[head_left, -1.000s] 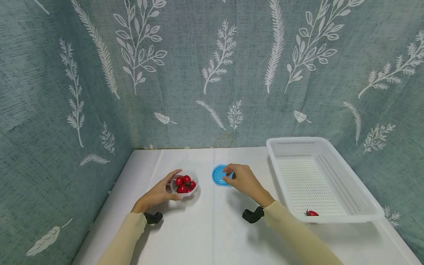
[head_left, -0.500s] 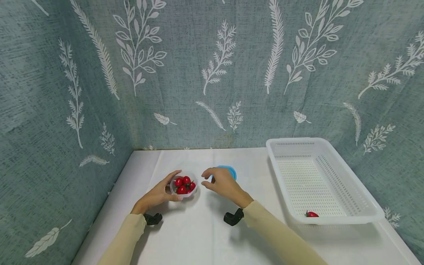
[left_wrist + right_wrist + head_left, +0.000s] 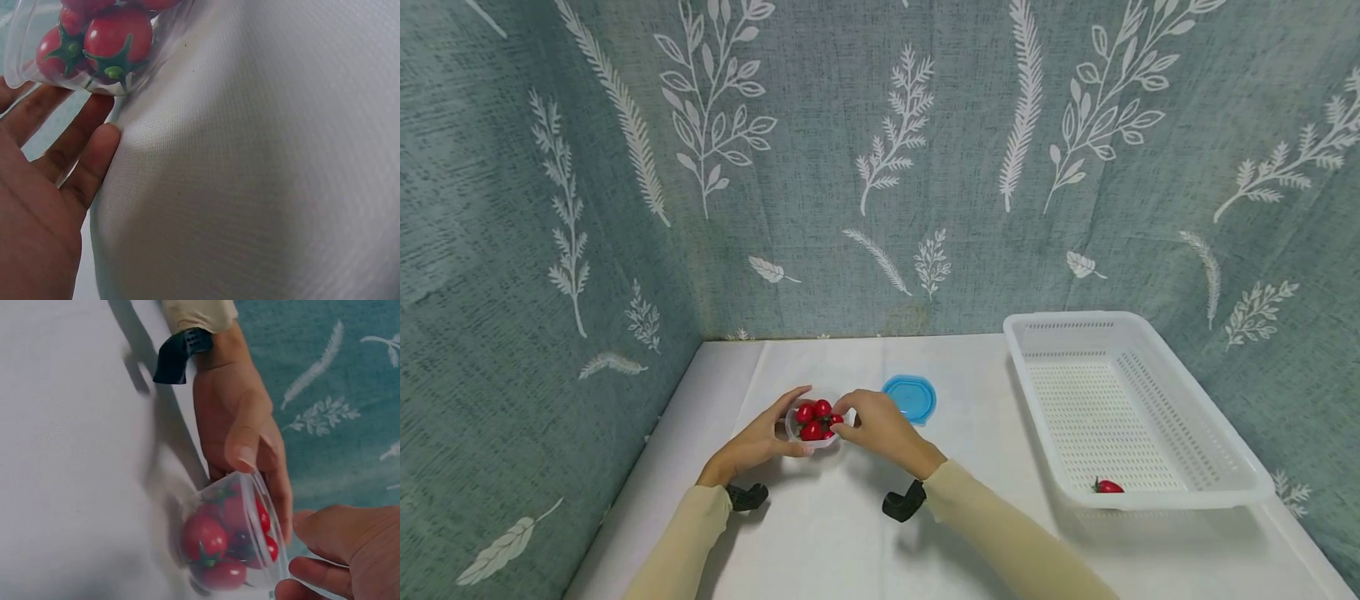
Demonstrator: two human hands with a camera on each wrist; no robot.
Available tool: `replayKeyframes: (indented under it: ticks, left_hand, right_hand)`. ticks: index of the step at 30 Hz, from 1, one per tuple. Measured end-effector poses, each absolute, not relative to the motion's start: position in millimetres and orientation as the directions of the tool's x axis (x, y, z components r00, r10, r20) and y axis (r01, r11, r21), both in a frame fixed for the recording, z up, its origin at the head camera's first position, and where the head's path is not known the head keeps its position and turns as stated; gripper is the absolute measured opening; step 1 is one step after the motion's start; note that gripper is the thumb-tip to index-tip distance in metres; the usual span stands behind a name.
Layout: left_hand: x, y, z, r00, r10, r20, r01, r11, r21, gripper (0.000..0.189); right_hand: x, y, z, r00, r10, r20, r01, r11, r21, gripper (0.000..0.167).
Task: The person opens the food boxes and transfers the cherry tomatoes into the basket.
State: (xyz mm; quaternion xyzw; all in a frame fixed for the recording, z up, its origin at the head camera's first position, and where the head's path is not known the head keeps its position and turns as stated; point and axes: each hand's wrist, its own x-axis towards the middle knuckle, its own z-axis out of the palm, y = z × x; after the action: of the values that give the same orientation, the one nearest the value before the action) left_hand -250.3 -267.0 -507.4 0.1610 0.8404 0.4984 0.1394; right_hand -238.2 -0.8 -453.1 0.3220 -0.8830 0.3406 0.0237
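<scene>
A small clear plastic tub (image 3: 818, 445) with several cherry tomatoes (image 3: 812, 431) in it stands on the left part of the white table. My left hand (image 3: 762, 435) holds the tub from its left side, thumb at the near rim and fingers round the far side. Green stem ends show through the wall in the left wrist view. From the right, my right hand (image 3: 883, 423) reaches over the rim, its thumb and forefinger close to the rightmost tomato. In the right wrist view the right fingers (image 3: 322, 575) are apart beside the tub's mouth.
A blue lid (image 3: 911, 398) lies on the table (image 3: 820, 542) behind my right hand. To the right stands a white perforated plastic basket (image 3: 1157, 500) with one cherry tomato (image 3: 1108, 486) near its front wall. Patterned green-grey cloth (image 3: 820, 167) hangs behind and at both sides.
My right hand has moved left from over the blue lid to the tub's rim, uncovering the lid. The left hand and the tub have stayed in place.
</scene>
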Motion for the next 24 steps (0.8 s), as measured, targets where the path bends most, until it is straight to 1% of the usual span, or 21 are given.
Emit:
replayKeyframes:
  ticks: [6, 16, 21, 24]
  left_hand:
    - [-249.9, -266.5, -507.6, -0.910, 0.409, -0.068, 0.136, 0.449, 0.883, 0.105]
    - [-247.9, -267.2, -510.3, -0.908, 0.411, -0.087, 0.115, 0.442, 0.890, 0.102]
    - [-247.0, -266.8, -508.5, -0.908, 0.410, -0.085, 0.112, 0.435, 0.894, 0.103]
    - [-247.3, -266.2, -506.2, -0.908, 0.410, -0.084, 0.113, 0.433, 0.894, 0.104]
  right_hand:
    - [-242.4, -8.6, -461.0, -0.798, -0.549, 0.248, -0.574, 0.569, -0.589, 0.022]
    - [-240.6, -17.8, -465.9, -0.802, -0.569, 0.183, -0.561, 0.610, -0.560, 0.028]
    - [-240.4, -20.8, -466.5, -0.794, -0.581, 0.178, -0.570, 0.611, -0.549, 0.023]
    - [-241.0, -22.9, -467.5, -0.790, -0.587, 0.176, -0.569, 0.596, -0.566, 0.020]
